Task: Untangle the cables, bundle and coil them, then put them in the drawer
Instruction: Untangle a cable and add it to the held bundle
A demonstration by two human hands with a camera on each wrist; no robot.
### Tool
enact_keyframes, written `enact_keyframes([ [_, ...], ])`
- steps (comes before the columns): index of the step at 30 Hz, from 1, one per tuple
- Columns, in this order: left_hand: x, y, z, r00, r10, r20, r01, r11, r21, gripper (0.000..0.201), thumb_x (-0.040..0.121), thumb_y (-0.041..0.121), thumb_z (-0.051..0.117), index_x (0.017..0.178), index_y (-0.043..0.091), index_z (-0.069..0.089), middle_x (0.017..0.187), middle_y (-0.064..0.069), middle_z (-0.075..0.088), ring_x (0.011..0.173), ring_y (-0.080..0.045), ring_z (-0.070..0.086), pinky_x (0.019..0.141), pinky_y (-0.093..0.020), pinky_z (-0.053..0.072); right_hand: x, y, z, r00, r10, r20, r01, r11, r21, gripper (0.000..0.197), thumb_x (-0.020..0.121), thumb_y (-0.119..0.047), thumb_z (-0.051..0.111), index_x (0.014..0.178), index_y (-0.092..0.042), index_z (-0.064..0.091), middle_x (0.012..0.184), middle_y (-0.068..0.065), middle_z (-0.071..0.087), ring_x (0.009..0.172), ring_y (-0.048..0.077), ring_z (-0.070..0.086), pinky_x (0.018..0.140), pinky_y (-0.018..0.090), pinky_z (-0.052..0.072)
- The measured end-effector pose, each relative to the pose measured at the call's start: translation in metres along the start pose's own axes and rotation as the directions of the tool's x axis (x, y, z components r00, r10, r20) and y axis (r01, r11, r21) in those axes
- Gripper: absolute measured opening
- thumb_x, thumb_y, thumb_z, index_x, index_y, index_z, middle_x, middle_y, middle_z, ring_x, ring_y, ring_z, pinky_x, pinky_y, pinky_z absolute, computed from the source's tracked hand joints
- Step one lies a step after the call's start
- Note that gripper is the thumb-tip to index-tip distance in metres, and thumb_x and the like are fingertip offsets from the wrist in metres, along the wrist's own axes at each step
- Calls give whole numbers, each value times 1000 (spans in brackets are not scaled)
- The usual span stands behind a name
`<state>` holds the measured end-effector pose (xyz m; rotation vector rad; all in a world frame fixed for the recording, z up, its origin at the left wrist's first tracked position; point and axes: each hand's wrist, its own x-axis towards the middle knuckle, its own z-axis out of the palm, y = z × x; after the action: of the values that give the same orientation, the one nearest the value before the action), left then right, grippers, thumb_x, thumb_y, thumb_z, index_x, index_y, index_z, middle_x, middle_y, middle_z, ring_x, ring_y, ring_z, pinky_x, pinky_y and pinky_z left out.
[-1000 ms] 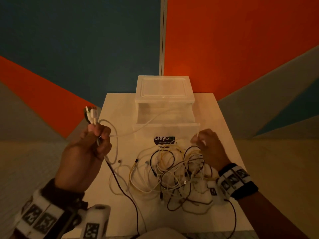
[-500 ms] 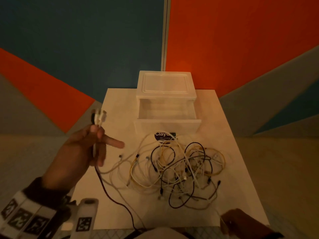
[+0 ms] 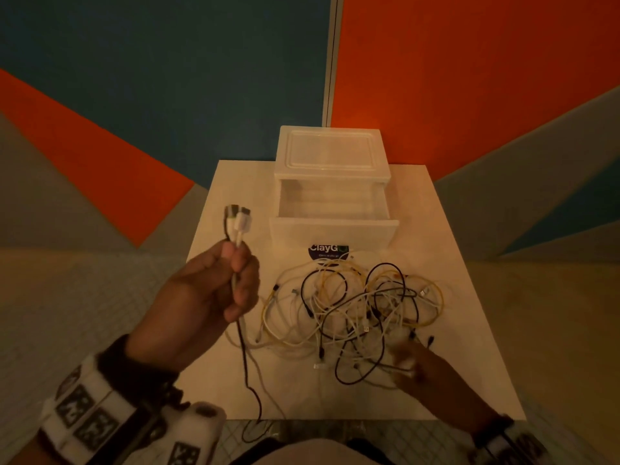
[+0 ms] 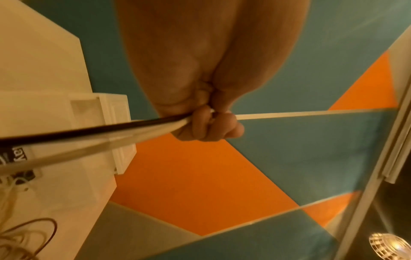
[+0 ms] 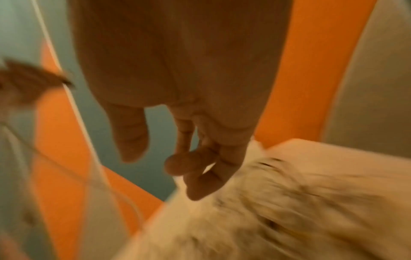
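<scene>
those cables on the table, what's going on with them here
A person is sorting a tangle of cables on a white table. The left hand grips a few cables upright, plug ends sticking out above the fist. The right hand, blurred and empty, fingers loose, is at the near edge of the pile. The drawer behind stands open with no cables in it.

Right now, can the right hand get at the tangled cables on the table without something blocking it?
Probably yes. The right hand is at the near edge of the tangled cables, holding nothing as far as the blur shows. Nothing lies between them on the table. The left hand, gripping plug ends, is off to the side.
</scene>
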<state>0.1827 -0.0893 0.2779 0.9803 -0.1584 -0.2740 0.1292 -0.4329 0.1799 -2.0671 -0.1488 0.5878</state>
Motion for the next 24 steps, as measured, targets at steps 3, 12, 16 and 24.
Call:
enact_keyframes([
  [3,4,-12,15,999,-40,20,39,999,25,24,99,14,30,80,10,45,63,-9,44,46,-15,33,47,-24,32,43,-74,34,963,-201,182,212,976,-46,72,75,-63,68,136,-46,35,122,-19,46,71,-2,51,63,16,42],
  [12,5,-18,6,998,12,-57,-10,1000,26,19,97,13,36,80,12,45,63,-3,41,49,-11,28,50,-23,29,104,-77,126,818,-226,529,333,936,-116,22,99,-18,50,105,-4,67,108,14,66,96,22,62,90,35,50],
  [16,8,2,-5,995,81,-58,-82,996,-27,11,90,15,47,81,13,42,63,0,41,48,-9,27,50,-23,29,103,12,141,741,109,662,275,851,-448,30,98,-12,49,121,4,59,131,24,55,121,37,51,108,47,37],
  [24,-9,-14,-13,995,-32,-98,37,998,51,27,100,17,30,79,12,46,62,-4,39,48,-11,26,48,-21,32,87,78,106,898,223,380,10,852,-524,31,90,-9,44,117,-7,61,121,14,61,114,29,56,89,28,42],
])
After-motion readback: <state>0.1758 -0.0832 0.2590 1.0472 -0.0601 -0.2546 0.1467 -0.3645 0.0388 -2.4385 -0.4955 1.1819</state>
